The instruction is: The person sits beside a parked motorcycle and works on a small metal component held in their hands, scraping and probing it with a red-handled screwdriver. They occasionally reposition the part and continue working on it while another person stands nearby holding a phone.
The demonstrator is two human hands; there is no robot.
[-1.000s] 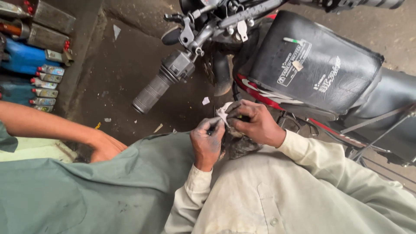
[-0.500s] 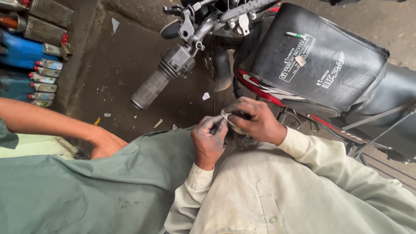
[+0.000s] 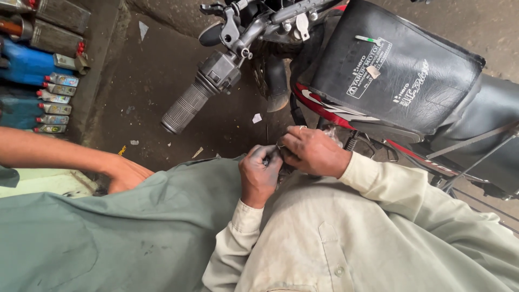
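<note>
Pale beige long-sleeve shirt, buttoned cuffs; grimy hands (image 3: 286,165).

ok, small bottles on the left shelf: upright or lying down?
Lying down. The small bottles are stacked on their sides, red caps pointing left, beside the blue containers. Full or empty: cannot tell.

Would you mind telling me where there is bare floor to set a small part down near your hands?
The dark floor between the row of bottles and the handlebar grip is mostly bare, only paper scraps. It is crowded where the left hand and right hand meet beside the motorcycle.
</note>
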